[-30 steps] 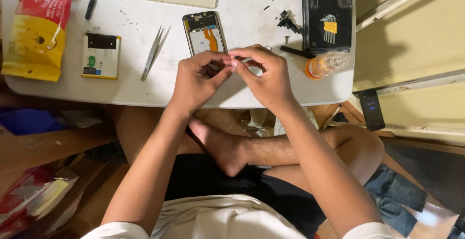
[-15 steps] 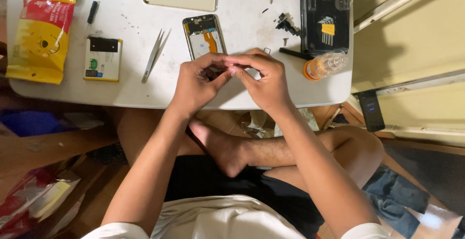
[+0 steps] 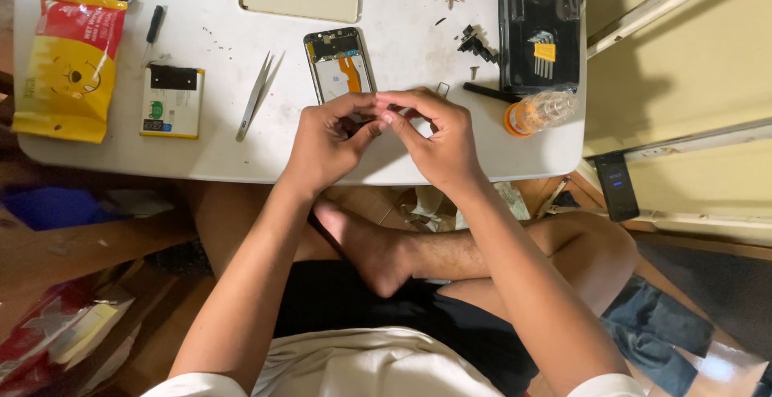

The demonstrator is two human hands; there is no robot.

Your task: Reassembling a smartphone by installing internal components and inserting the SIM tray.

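Left hand [image 3: 326, 143] and right hand [image 3: 438, 135] together at frame centre, fingertips pinched on a small dark part [image 3: 392, 110], mostly hidden, over the near edge of the white table [image 3: 201, 156]. Just above the hands, opened phone [image 3: 339, 65]. Left of it, tweezers [image 3: 254, 95], then battery [image 3: 172, 101]; yellow-red pouch [image 3: 68, 63] at far left. Upper right, black tool case [image 3: 540, 23]; below it, clear bottle [image 3: 540, 111] with orange cap.
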